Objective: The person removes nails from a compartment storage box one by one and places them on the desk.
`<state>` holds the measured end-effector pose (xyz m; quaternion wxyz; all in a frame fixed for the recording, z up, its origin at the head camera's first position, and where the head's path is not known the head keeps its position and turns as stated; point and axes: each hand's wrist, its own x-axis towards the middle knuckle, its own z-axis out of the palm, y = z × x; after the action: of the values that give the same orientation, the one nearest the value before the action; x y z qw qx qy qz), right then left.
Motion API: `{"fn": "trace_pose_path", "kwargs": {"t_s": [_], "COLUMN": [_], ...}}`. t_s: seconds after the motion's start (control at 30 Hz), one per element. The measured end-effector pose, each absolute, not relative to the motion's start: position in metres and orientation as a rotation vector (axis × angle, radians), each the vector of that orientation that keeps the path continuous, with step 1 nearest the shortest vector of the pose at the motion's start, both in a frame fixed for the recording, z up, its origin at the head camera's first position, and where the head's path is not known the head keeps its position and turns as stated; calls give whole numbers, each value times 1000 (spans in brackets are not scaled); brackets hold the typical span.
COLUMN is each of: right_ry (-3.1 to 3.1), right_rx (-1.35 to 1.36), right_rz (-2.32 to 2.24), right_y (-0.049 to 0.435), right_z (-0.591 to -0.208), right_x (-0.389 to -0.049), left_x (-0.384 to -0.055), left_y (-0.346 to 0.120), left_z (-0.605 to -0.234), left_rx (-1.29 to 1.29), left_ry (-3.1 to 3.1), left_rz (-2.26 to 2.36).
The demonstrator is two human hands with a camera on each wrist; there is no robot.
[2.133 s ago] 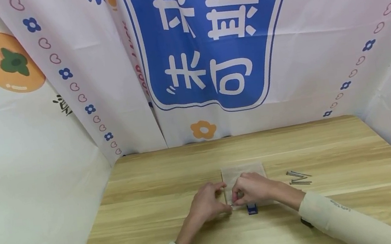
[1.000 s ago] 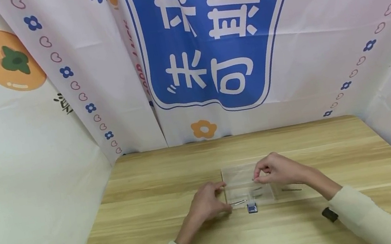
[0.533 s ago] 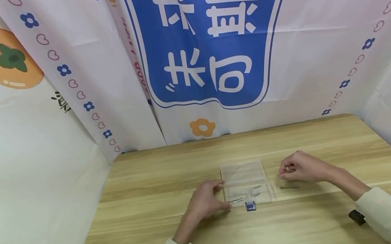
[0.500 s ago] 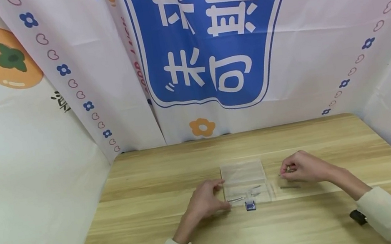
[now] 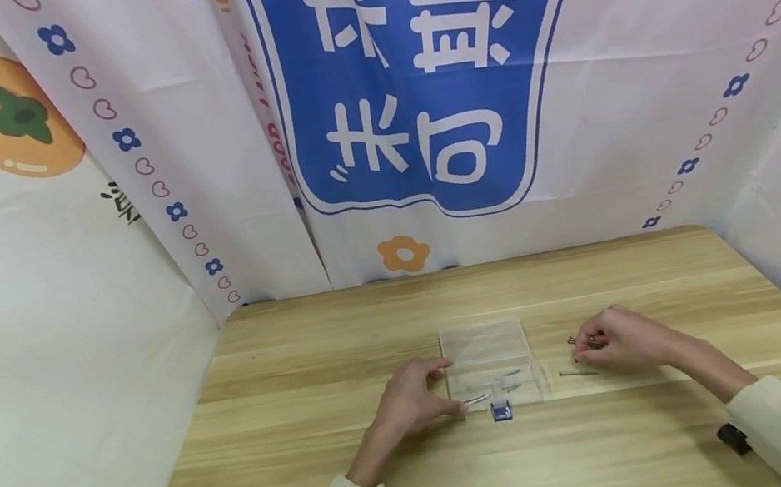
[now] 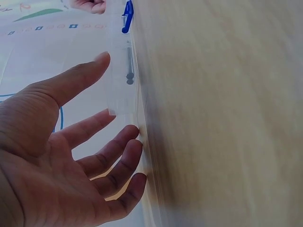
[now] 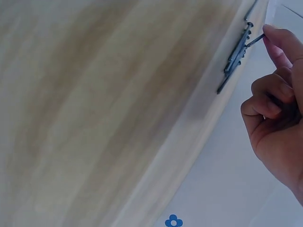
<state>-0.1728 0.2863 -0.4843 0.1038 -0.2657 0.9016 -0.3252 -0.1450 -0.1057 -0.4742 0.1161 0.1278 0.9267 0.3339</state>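
A clear plastic box (image 5: 483, 342) with a blue latch (image 5: 501, 411) sits on the table, a few nails (image 5: 476, 400) lying in its near part. My left hand (image 5: 414, 398) stands at the box's left side, thumb and fingers spread and relaxed around its near-left corner. In the left wrist view its fingertips (image 6: 132, 132) are right at the box's edge. To the right of the box, my right hand (image 5: 620, 337) is over a small pile of nails (image 7: 235, 56). Thumb and index finger pinch one nail (image 7: 255, 40), which slants up from the pile; the other fingers curl inward.
One loose nail (image 5: 578, 373) lies on the wooden table (image 5: 345, 343) between the box and my right hand. Printed cloth (image 5: 579, 190) hangs behind the table and along both sides.
My right hand has moved from over the box rightward to the nail pile and now pinches a nail there. The nails in the box's near-left part have come into view. My left hand has stayed at the box.
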Motion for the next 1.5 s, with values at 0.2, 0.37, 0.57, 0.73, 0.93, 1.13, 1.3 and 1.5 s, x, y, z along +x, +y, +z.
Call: {"fn": "trace_pose_path", "kwargs": {"t_s": [0.2, 0.37, 0.57, 0.73, 0.93, 1.13, 1.3, 1.5], "right_ry": [2670, 2714, 2801, 2797, 2763, 2709, 2682, 2644], "right_rx": [-772, -786, -853, -856, -880, -911, -912, -965], "right_rz": [-923, -904, -902, -950, -1016, -1060, -1071, -1084], "right_y": [285, 283, 275, 259, 237, 213, 194, 172], "right_z": [-487, -488, -487, -488, -488, -484, -480, -477], "right_x": [-171, -171, -171, -172, -175, -178, -179, -182], "left_x": [-144, -144, -144, -145, -144, -144, -144, -145], "left_y": [-107, -108, -108, -108, -108, -107, -107, -107], "left_z": [-476, -475, -474, -474, -474, -474, -474, -474], "left_rx": [405, 409, 412, 423, 420, 420, 417, 419], "left_ry": [2716, 2704, 2698, 2700, 2703, 2705, 2713, 2715], "left_rz": [990, 1005, 1008, 1003, 1001, 998, 994, 993]}}
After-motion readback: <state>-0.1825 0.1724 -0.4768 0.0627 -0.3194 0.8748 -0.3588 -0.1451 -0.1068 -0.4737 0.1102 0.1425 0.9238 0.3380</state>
